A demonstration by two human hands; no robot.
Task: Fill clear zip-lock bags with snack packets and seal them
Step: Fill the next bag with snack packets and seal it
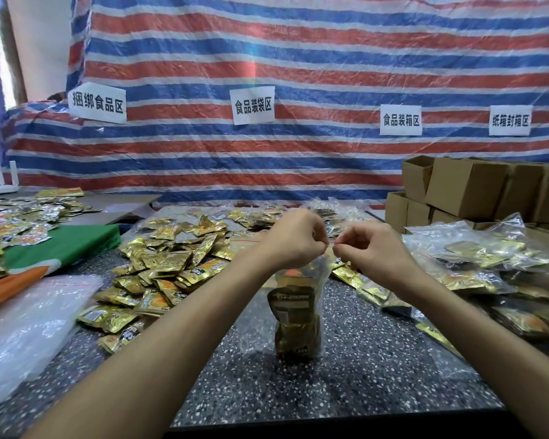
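Nearest, down and well left of the fingers: stack of empty clear bags (23, 327) on the speckled table (346, 375). Straight beneath the fingers: clear zip-lock bag (298, 280), upright on the table, packed with gold snack packets (295, 312). Top strip pinched by left hand (293, 239) and right hand (373, 251), thumb against forefinger on each, the two pinches just apart. Left of the fingers: loose packets (165, 267), heaped. Right: filled bags (476, 258). Beyond: cardboard boxes (469, 188), striped tarp (298, 74).
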